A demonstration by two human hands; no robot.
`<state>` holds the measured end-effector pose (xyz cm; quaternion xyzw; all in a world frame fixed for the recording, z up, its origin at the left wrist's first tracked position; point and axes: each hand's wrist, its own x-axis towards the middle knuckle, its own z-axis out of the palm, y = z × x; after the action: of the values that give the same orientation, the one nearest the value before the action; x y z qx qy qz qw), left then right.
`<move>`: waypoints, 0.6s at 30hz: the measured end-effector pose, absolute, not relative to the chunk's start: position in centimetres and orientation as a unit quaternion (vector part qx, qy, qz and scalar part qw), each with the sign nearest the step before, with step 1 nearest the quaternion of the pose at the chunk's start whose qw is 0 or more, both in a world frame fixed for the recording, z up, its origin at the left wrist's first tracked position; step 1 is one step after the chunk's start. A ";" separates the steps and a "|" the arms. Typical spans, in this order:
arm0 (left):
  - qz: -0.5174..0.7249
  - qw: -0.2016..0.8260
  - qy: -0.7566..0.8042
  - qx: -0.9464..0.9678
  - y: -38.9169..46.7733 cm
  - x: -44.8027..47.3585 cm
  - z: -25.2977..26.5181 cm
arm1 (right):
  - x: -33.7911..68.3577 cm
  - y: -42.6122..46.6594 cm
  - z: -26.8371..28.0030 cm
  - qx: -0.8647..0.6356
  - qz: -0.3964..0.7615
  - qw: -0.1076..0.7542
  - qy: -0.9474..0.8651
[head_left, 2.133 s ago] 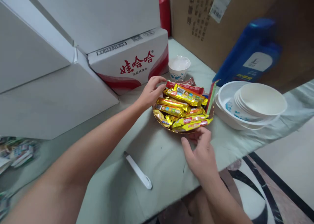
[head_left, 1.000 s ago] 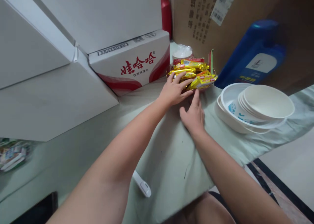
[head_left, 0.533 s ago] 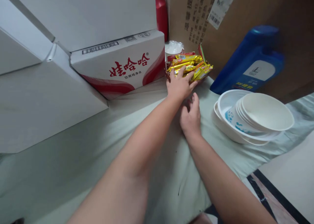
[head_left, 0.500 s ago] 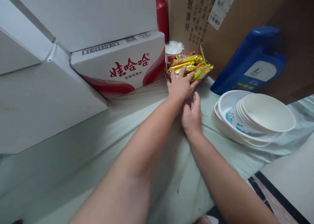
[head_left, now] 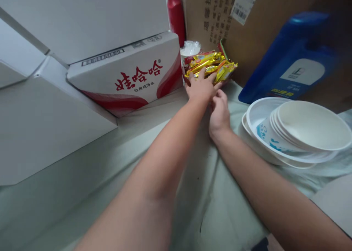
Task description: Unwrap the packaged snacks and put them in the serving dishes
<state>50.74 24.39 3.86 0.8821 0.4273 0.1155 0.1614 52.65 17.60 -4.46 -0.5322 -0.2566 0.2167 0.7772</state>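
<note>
A heap of gold-wrapped snack bars [head_left: 207, 64], with some red wrappers among them, sits at the back in a low container whose shape is mostly hidden. My left hand [head_left: 202, 87] reaches over its near edge, fingers spread against the wrappers and closed on nothing. Just below and to the right, my right hand [head_left: 220, 113] is by the container's near side, fingers loosely bent and holding nothing visible. Its fingertips are partly hidden near my left hand. Behind the bars on the left stands a white cup [head_left: 190, 48] with clear plastic in its top.
A white and red carton [head_left: 132, 78] stands left, beside large white boxes [head_left: 52, 130]. A red bottle [head_left: 176, 18] and a brown cardboard box [head_left: 258, 34] are behind. At right, a blue bottle [head_left: 286, 60] leans near stacked paper tubs [head_left: 310, 124] lying in white basins [head_left: 254, 110].
My right hand has moved up and closer to my left hand at the container. The left hand stays on the snack bars. The view has shifted slightly.
</note>
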 end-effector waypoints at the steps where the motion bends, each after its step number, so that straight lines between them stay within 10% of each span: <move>1: 0.117 0.156 0.431 0.881 24.6 51.1 3.8 | 52.0 17.2 -5.0 -0.542 0.212 0.770 -0.262; 18: 0.147 0.142 0.433 0.878 28.1 53.2 3.0 | 50.3 16.1 -5.7 -0.622 0.134 0.705 -0.315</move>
<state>53.25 28.08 2.99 0.8780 0.4327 0.1471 0.1424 50.29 16.06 -5.67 -0.6219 -0.3148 0.1336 0.7045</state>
